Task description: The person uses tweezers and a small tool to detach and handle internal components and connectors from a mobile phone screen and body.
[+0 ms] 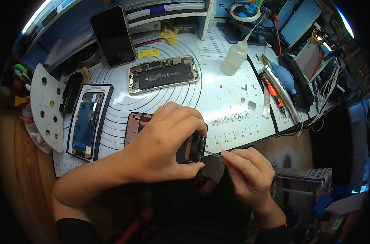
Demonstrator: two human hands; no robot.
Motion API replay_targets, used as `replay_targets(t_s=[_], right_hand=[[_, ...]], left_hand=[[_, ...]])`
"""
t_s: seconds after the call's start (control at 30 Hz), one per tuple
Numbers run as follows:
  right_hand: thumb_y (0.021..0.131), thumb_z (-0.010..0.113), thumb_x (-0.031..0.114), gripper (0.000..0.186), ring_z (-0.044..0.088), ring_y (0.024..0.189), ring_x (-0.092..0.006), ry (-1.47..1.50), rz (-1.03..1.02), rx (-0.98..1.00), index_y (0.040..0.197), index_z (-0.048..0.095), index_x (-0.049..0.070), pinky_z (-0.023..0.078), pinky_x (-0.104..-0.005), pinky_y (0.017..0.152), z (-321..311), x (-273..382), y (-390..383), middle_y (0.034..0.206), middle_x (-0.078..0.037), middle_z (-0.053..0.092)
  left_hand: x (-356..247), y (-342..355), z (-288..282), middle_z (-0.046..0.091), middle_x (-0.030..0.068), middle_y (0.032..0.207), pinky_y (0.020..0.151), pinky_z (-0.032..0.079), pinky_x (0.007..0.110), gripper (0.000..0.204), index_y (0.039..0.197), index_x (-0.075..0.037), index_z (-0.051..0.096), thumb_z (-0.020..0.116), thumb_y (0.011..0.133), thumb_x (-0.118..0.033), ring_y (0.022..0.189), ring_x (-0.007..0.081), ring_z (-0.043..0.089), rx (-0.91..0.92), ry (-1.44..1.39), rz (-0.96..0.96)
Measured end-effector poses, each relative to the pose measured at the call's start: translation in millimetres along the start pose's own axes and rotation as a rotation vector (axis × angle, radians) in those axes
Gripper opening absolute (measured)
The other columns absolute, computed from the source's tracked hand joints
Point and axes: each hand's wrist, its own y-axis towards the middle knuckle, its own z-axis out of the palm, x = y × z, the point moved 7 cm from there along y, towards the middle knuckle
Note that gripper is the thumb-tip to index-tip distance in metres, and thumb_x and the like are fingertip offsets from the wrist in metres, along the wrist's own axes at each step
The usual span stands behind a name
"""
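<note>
My left hand (pixel 166 140) grips a dark phone display assembly (pixel 135 127) at the mat's front edge, fingers over its top and thumb along the lower edge, covering much of it. My right hand (pixel 250 175) pinches a thin metal tool (pixel 213 154), whose tip is at the small parts on the assembly's right end. An opened phone body (pixel 162 75) with its battery showing lies behind my hands. A second display panel (pixel 85 126) rests in a black-edged tray (pixel 102 114) on the left. Small metal plates (pixel 248 103) lie on the mat to the right.
A printed work mat (pixel 242 126) covers the bench. A dark phone (pixel 111 35) stands at the back beside shelves. A squeeze bottle (pixel 234 62), screwdrivers (pixel 274 93), a blue blower (pixel 286 79) and cables are right; a white holed holder (pixel 46 105) is left. A box (pixel 303 175) sits below.
</note>
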Motion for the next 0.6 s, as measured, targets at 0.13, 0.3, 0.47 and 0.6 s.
replay_targets(t_s=[0.13, 0.3, 0.47, 0.6], right_hand=[[0.084, 0.084, -0.008, 0.03, 0.07, 0.074, -0.0245, 0.083, 0.071, -0.032, 0.113, 0.08, 0.0, 0.056, -0.034, 0.065, 3, -5, -6, 0.093, -0.011, 0.076], [0.084, 0.084, -0.008, 0.032, 0.069, 0.074, -0.0247, 0.177, 0.125, -0.067, 0.115, 0.08, 0.0, 0.055, -0.0338, 0.064, 5, -13, -11, 0.093, -0.011, 0.075], [0.076, 0.082, -0.006, 0.041, 0.066, 0.07, -0.0238, -0.133, -0.082, -0.03, 0.116, 0.079, 0.001, 0.052, -0.0346, 0.058, 1, 7, -5, 0.094, -0.01, 0.073], [0.068, 0.078, -0.002, 0.048, 0.064, 0.068, -0.0231, -0.249, -0.126, 0.003, 0.116, 0.079, -0.001, 0.049, -0.0355, 0.056, 4, 17, -3, 0.095, -0.008, 0.071]], left_hand=[[2, 0, -1, 0.069, 0.0136, 0.125, 0.104, 0.049, 0.043, 0.055, 0.115, -0.006, 0.068, 0.097, 0.07, -0.02, 0.117, 0.0325, 0.064, 0.017, -0.046, -0.012], [2, 2, -2, 0.069, 0.0135, 0.126, 0.104, 0.049, 0.042, 0.055, 0.115, -0.007, 0.068, 0.097, 0.07, -0.019, 0.117, 0.0324, 0.064, 0.018, -0.066, -0.01], [0, 1, 1, 0.068, 0.0134, 0.126, 0.103, 0.049, 0.042, 0.055, 0.115, -0.007, 0.067, 0.097, 0.069, -0.017, 0.116, 0.0328, 0.063, 0.0, 0.005, 0.0], [-1, -2, 2, 0.067, 0.0133, 0.126, 0.102, 0.049, 0.042, 0.056, 0.115, -0.007, 0.067, 0.096, 0.069, -0.016, 0.116, 0.0332, 0.063, -0.019, 0.059, -0.001]])
